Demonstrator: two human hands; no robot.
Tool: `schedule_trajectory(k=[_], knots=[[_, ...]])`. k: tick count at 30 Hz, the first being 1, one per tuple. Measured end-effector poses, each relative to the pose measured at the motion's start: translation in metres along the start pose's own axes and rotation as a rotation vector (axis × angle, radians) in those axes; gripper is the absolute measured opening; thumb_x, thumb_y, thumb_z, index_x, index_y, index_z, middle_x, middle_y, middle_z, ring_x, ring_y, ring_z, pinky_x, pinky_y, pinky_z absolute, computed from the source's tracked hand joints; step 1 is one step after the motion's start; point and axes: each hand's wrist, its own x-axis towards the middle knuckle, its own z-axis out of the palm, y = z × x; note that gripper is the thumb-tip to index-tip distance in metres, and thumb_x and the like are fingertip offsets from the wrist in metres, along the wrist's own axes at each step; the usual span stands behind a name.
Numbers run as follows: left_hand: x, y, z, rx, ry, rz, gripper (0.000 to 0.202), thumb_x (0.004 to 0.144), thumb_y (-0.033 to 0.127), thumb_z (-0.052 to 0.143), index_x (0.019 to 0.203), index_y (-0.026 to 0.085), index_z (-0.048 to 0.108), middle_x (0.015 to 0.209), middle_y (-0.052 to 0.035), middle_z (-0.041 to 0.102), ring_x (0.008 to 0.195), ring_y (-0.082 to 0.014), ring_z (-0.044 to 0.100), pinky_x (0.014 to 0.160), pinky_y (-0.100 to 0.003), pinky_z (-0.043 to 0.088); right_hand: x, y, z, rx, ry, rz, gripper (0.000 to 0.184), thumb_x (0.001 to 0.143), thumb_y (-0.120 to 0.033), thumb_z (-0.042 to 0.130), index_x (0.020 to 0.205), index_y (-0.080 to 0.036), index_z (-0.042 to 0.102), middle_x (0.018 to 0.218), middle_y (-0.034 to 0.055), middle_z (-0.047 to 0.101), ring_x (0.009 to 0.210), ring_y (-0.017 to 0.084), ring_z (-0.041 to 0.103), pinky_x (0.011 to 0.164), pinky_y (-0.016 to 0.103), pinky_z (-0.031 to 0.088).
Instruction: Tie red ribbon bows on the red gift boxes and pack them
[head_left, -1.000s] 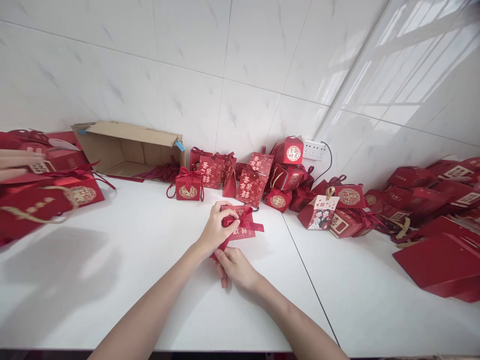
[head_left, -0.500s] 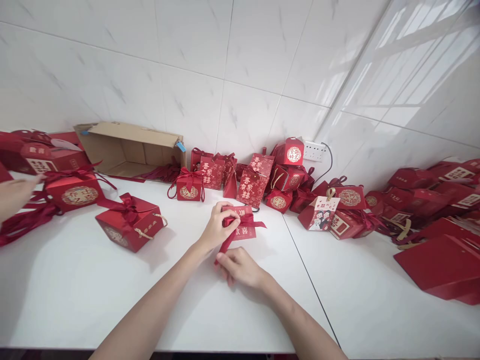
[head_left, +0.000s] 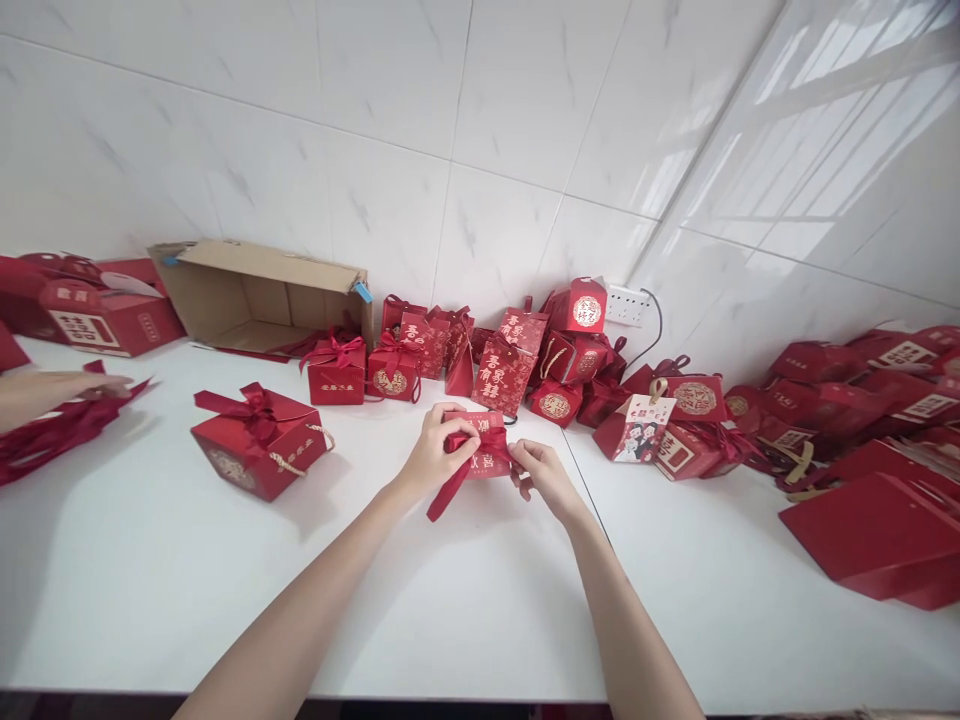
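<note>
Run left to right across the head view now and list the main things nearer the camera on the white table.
Another person's hand, bow-tied box with rope handle, left hand, ribboned red box, right hand, box with cartoon couple, plain red box.

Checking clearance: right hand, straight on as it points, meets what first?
Likely the red ribbon bow held by the left hand, right at the right hand; any gap is unclear.

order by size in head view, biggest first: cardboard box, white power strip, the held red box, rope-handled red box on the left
Cardboard box
Rope-handled red box
Held red box, partly covered
White power strip
</note>
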Motion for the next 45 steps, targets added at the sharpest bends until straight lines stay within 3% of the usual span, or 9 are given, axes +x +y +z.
schedule_trajectory(k=[9,11,13,16,19,22,31,41,45], knots=[[0.000,-0.001,0.001,-0.031,0.001,-0.039,0.006,0.076,0.024,0.060,0.072,0.021,0.063,0.106,-0.0056,0.048,0.113,-0.0232,0.047,0.104,-0.044,0.035,-0.012,-0.002,-0.024,-0.313,-0.465,0.072,0.032,0.070,-0.045,0.065,0.061,-0.014,0.064,0.054,0.0000,0.057,0.042,0.007,0.044,0.035,0.017,0.035],[0.000,-0.002,0.001,-0.043,-0.006,-0.032,0.005,0.075,0.025,0.061,0.072,0.021,0.063,0.106,-0.0056,0.047,0.112,-0.0232,0.047,0.103,-0.044,0.036,-0.010,-0.001,-0.027,-0.383,-0.373,0.062,0.037,0.070,-0.048,0.064,0.056,-0.013,0.062,0.049,-0.0007,0.054,0.039,0.006,0.040,0.033,0.017,0.031],[0.000,-0.002,0.001,-0.052,-0.026,-0.020,0.005,0.075,0.026,0.062,0.072,0.021,0.063,0.106,-0.0055,0.047,0.112,-0.0231,0.048,0.103,-0.044,0.036,-0.007,-0.001,-0.025,-0.342,-0.111,-0.049,0.041,0.070,-0.053,0.062,0.057,-0.014,0.056,0.050,-0.0028,0.049,0.038,0.004,0.036,0.033,0.017,0.027],[-0.001,-0.001,0.001,-0.055,-0.078,0.003,0.005,0.075,0.026,0.062,0.073,0.021,0.062,0.107,-0.0057,0.047,0.110,-0.0226,0.048,0.103,-0.044,0.036,-0.003,0.000,-0.014,-0.195,0.165,-0.240,0.040,0.065,-0.054,0.066,0.077,-0.018,0.055,0.063,-0.0034,0.050,0.044,0.007,0.040,0.033,0.018,0.031],[-0.004,0.000,0.005,-0.093,-0.065,0.020,0.009,0.074,0.024,0.063,0.081,0.021,0.058,0.107,-0.0062,0.048,0.111,-0.0222,0.049,0.101,-0.042,0.038,0.000,0.002,0.001,-0.193,0.185,-0.302,0.039,0.065,-0.051,0.067,0.083,-0.019,0.054,0.071,-0.0005,0.052,0.053,0.010,0.047,0.037,0.020,0.037],[-0.007,0.002,0.010,-0.124,0.089,-0.033,0.017,0.076,0.025,0.062,0.086,0.021,0.048,0.112,-0.0068,0.047,0.114,-0.0213,0.047,0.098,-0.040,0.040,0.000,0.005,0.011,-0.206,0.248,-0.338,0.034,0.072,-0.051,0.061,0.070,-0.018,0.051,0.070,0.0012,0.052,0.057,0.011,0.047,0.042,0.021,0.038],[-0.013,0.002,0.021,-0.014,0.324,-0.100,0.012,0.083,0.025,0.053,0.080,0.021,0.042,0.096,-0.0046,0.041,0.102,-0.0188,0.046,0.092,-0.038,0.041,-0.001,0.004,0.016,-0.103,0.285,-0.311,0.031,0.071,-0.044,0.062,0.064,-0.020,0.044,0.068,-0.0007,0.051,0.050,0.009,0.043,0.042,0.022,0.035],[-0.016,0.007,0.020,-0.026,0.304,-0.112,0.016,0.085,0.027,0.049,0.072,0.021,0.043,0.086,-0.0021,0.040,0.088,-0.0167,0.048,0.085,-0.035,0.044,0.002,0.008,0.014,0.059,0.231,-0.306,0.045,0.066,-0.040,0.068,0.103,-0.019,0.052,0.075,-0.0004,0.054,0.050,0.009,0.044,0.030,0.018,0.030],[-0.017,0.006,0.022,-0.045,0.316,-0.116,0.016,0.086,0.028,0.047,0.072,0.021,0.043,0.084,-0.0015,0.040,0.084,-0.0161,0.048,0.083,-0.034,0.044,0.001,0.006,0.015,0.137,0.238,-0.228,0.038,0.065,-0.046,0.068,0.086,-0.016,0.057,0.061,-0.0030,0.052,0.038,0.005,0.035,0.028,0.019,0.027]])
